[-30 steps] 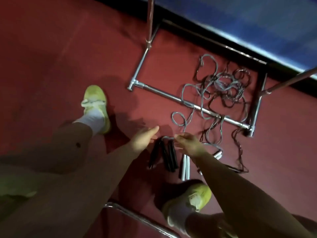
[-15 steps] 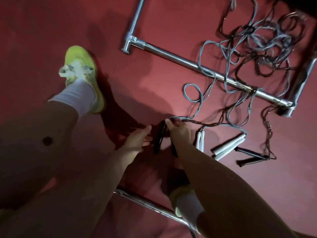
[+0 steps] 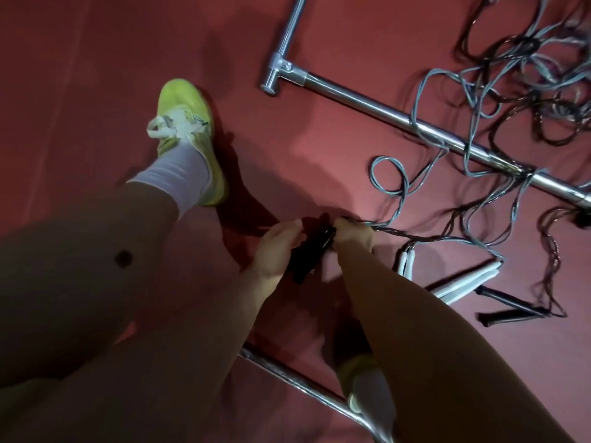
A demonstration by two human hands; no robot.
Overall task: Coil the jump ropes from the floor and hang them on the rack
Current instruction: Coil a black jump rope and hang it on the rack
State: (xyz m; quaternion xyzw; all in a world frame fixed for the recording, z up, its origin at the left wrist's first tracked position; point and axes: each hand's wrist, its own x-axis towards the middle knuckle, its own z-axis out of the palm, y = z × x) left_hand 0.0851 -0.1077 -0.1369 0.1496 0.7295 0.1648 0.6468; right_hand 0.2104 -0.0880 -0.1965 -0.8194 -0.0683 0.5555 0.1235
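Observation:
A bundle of black jump-rope handles [image 3: 308, 255] is low over the red floor between my hands. My left hand [image 3: 276, 247] curls round the handles from the left. My right hand [image 3: 353, 233] grips their top end, where dark and grey cords lead off to the right. A tangle of grey and dark ropes [image 3: 524, 78] lies across the rack's chrome base bar [image 3: 377, 111]. White handles [image 3: 460, 281] and two more black handles [image 3: 508, 310] lie on the floor to the right.
My feet in yellow-green shoes [image 3: 187, 135] stand on the red floor, one at the left and one under my right arm. A second chrome bar [image 3: 307, 386] of the rack runs along the bottom, near my right foot.
The camera has dropped closer to the floor. My left hand has closed round the black handles, and both hands have drawn together on them.

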